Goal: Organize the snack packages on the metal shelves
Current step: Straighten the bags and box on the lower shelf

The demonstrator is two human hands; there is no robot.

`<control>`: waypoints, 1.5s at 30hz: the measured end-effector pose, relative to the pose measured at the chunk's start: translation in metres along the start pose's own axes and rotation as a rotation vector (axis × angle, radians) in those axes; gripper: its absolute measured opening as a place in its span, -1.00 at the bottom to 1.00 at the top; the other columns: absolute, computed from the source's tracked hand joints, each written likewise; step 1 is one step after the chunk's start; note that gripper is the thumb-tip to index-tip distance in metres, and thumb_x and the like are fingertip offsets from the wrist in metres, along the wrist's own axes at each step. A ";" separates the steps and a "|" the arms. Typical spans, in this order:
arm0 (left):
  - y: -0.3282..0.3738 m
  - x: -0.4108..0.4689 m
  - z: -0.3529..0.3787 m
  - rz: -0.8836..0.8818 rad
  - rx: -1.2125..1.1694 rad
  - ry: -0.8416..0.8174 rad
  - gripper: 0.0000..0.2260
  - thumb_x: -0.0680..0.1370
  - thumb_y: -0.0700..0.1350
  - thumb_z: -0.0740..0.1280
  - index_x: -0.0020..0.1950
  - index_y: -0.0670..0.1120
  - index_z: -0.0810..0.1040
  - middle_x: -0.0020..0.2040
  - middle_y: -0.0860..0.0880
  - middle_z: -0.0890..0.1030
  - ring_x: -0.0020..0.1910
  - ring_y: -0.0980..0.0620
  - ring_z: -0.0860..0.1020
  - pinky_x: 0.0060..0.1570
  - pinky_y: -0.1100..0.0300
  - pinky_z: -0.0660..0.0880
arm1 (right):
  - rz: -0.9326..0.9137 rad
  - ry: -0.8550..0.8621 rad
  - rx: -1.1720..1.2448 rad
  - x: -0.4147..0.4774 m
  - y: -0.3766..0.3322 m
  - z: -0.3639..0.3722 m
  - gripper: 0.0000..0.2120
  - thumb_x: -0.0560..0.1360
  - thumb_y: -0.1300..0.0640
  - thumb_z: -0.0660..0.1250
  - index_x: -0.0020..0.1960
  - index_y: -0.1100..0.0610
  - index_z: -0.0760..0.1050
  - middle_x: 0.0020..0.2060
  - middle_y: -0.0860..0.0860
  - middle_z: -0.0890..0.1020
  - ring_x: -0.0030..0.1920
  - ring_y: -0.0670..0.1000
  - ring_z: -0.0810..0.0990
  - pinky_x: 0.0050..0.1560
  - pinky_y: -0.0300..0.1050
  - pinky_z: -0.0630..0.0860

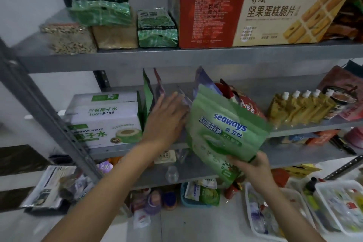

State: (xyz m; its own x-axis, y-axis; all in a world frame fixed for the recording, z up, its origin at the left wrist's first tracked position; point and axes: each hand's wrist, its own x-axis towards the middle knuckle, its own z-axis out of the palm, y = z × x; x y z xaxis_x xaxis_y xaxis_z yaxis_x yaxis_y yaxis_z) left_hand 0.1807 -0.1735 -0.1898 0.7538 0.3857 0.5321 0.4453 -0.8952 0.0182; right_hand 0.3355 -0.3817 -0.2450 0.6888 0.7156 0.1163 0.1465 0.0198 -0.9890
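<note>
My right hand (250, 165) grips the lower corner of a green "seaways" pouch (224, 129) and holds it tilted in front of the middle metal shelf (294, 127). My left hand (167, 118) has its fingers straight and presses against a few upright pouches (155, 92) standing beside a white coconut water carton (104, 118). Behind the green pouch a purple pouch (204, 82) and a red snack bag (247, 104) lean on the same shelf.
A row of yellow spouted pouches (298, 106) stands at the right of the middle shelf. The top shelf (157, 55) carries green vacuum bricks (157, 27), grain packs and a red and beige biscuit box (255, 15). White trays (334, 208) and a basket (198, 194) lie on the floor.
</note>
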 end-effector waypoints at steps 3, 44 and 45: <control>-0.040 0.005 0.003 0.065 0.290 0.075 -0.71 0.50 -0.12 0.40 0.21 -0.15 0.61 0.35 -0.18 0.51 0.39 -0.20 0.43 0.44 -0.13 0.03 | -0.063 0.048 -0.048 0.005 0.009 0.023 -0.59 0.35 0.56 0.40 0.01 0.12 0.60 -0.25 -0.30 0.68 -0.16 -0.27 0.65 -0.14 -0.37 0.56; -0.076 -0.020 0.026 -0.088 -0.070 -0.016 -0.43 0.41 -0.24 0.49 0.40 -0.11 0.45 0.52 -0.24 0.23 0.44 -0.29 0.32 0.22 -0.10 0.50 | -0.074 -0.119 -0.593 0.120 0.023 0.119 -0.55 0.53 0.40 0.21 0.40 0.21 0.41 0.48 0.24 0.23 0.50 0.22 0.16 0.47 0.03 0.16; -0.072 -0.019 0.028 -0.094 -0.074 -0.021 -0.42 0.42 -0.23 0.48 0.43 -0.09 0.42 0.54 -0.21 0.19 0.46 -0.28 0.29 0.27 -0.10 0.47 | -0.009 -0.161 -0.549 0.123 0.019 0.120 -0.52 0.55 0.38 0.19 0.46 0.21 0.32 0.49 0.21 0.22 0.51 0.19 0.15 0.48 -0.03 0.12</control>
State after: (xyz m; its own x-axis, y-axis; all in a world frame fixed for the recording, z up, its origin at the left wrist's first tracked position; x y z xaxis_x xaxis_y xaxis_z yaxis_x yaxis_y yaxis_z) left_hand 0.1481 -0.1096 -0.2250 0.7208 0.4725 0.5072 0.4783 -0.8686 0.1295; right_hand 0.3381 -0.2098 -0.2605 0.5749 0.8155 0.0665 0.5291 -0.3085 -0.7905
